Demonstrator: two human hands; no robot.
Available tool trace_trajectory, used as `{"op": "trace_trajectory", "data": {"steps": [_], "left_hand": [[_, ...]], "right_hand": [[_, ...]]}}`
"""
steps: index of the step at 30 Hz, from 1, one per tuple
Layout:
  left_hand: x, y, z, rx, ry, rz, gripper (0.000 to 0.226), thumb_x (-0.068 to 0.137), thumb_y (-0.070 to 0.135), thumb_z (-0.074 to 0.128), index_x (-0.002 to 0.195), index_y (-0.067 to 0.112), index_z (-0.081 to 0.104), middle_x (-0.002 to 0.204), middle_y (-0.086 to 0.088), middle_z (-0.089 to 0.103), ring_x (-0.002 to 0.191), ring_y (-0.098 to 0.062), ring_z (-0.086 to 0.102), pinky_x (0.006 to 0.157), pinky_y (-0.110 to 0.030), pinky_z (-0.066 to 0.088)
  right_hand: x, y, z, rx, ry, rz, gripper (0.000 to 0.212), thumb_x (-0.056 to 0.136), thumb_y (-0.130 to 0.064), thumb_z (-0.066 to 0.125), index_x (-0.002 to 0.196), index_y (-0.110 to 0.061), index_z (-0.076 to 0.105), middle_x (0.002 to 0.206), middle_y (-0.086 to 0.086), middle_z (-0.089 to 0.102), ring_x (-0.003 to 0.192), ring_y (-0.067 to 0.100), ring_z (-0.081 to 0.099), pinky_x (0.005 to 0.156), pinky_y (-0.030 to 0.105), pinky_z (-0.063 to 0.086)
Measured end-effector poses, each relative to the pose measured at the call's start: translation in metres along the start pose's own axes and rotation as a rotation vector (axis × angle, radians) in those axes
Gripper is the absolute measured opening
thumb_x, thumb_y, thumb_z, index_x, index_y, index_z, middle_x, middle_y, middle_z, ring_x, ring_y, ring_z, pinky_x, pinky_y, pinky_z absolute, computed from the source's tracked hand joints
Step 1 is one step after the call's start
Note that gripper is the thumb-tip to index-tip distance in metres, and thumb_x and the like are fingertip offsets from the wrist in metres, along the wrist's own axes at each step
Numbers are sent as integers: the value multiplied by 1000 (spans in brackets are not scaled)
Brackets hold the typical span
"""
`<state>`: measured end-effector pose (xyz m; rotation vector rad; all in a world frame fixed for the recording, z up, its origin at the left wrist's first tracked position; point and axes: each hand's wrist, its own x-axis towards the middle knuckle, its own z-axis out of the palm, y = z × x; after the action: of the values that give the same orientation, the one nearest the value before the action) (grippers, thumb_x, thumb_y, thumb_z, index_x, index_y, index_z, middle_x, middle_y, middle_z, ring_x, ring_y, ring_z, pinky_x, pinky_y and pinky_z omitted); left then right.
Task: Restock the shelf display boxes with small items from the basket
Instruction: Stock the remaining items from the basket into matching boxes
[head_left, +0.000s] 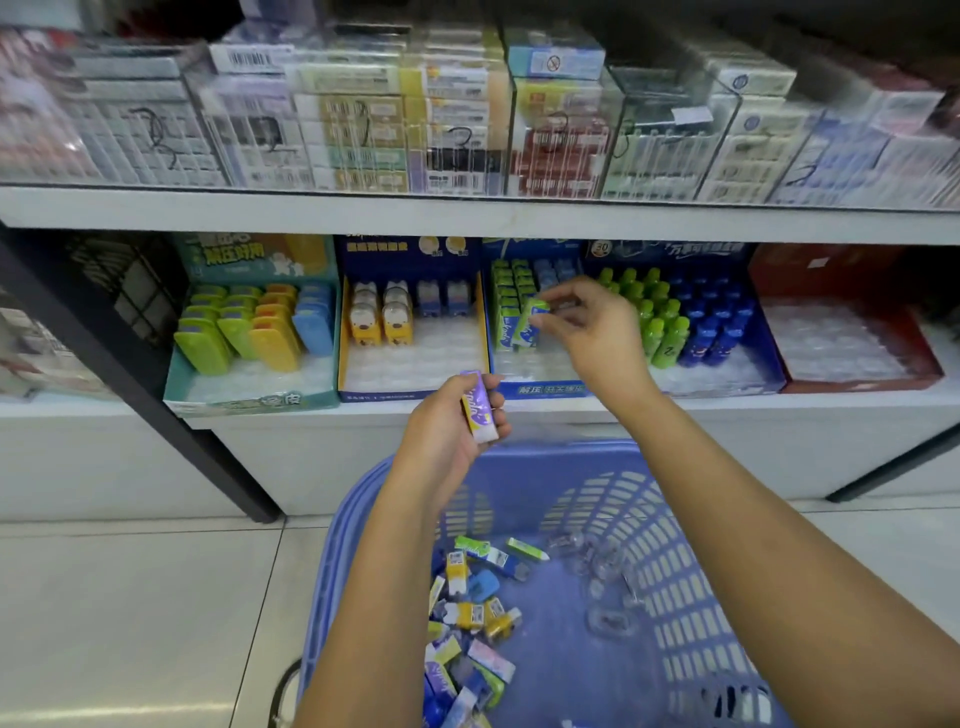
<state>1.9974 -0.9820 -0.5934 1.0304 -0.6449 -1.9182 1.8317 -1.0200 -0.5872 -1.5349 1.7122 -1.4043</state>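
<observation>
1. Shop shelf (467, 215), white, two tiers; the upper tier carries clear cases of cartons, blurred.
2. Far left, lower tier: teal box (249, 402) holds green, yellow, orange and blue cases in rows.
3. Next, bear box (384, 395): yellow bears in front, blue ones behind.
4. Left hand (447, 441) has its fingers curled round a purple pack (478, 410), above the far rim of the basket (675, 545).
5. Basket is blue, below both arms; loose packs (467, 613) are heaped at its bottom left.
6. Third box (545, 389): right hand (597, 332) pinches a tilted green pack (532, 325) between thumb and fingertips, beside the upright green packs.
7. Bottle box (766, 353): green and blue bottles.
8. Far right: red box (857, 387).
</observation>
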Motion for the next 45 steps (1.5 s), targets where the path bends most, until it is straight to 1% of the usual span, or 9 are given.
{"op": "trace_trajectory", "data": {"steps": [8,13,18,22,26,30,36,41,45], "left_hand": [[4,5,-15,219,17,126,24,98,22,45,91,17,68,87,3,64,81,-13,58,72,-25,50],[4,9,-16,376,57,196,22,96,33,50,95,32,73,81,19,68,75,0,61,74,-20,47],[3,8,-12,272,95,194,17,93,29,57,96,24,74,72,10,65,71,-8,59,67,-20,45],[2,8,-9,36,101,165,12,90,19,61,92,10,69,68,3,69,65,-10,65,63,-21,53],[2,7,-4,-106,77,164,12,88,13,63,94,3,66,79,-8,71,70,-14,69,62,-19,55],[1,-1,7,-107,-15,169,18,89,11,61,101,-1,64,87,-8,73,81,-16,71,69,-20,56],[-2,-9,25,24,-70,178,14,85,10,65,97,3,63,93,-13,73,83,-20,72,74,-22,57],[-2,-14,39,297,-15,312,19,80,7,72,97,6,65,88,-11,71,76,-13,69,70,-20,56],[-2,-15,51,540,-76,439,16,75,12,77,90,14,71,79,1,72,71,-7,67,65,-15,52]], "right_hand": [[10,2,8,-82,-122,-29,17,77,-11,74,88,-22,67,79,-16,60,72,-1,59,67,9,49],[10,5,12,-285,-188,-62,20,77,-11,74,97,-11,70,84,-3,60,68,4,55,63,3,41],[15,-5,18,-457,-227,-83,20,79,-10,72,99,-9,70,94,8,64,82,18,61,79,27,50],[5,-12,11,-502,-237,-126,32,76,-6,73,106,-9,62,105,8,59,81,22,62,78,29,50],[-33,-15,-3,-166,-174,-89,48,72,-1,73,105,-31,55,100,-2,55,62,7,58,64,17,48],[-69,-16,-24,375,-217,72,49,72,-1,75,103,-36,60,93,-9,63,74,12,67,69,21,53],[-84,-16,-35,455,-114,109,40,76,-2,74,104,-28,65,96,-12,66,82,16,70,76,21,54],[-84,-15,-50,145,-28,71,17,73,-18,79,83,-25,66,86,-14,68,81,7,63,72,19,50],[-75,-17,-58,-128,-73,-74,27,73,-21,77,90,-32,59,83,-19,64,68,3,49,62,11,40]]}}
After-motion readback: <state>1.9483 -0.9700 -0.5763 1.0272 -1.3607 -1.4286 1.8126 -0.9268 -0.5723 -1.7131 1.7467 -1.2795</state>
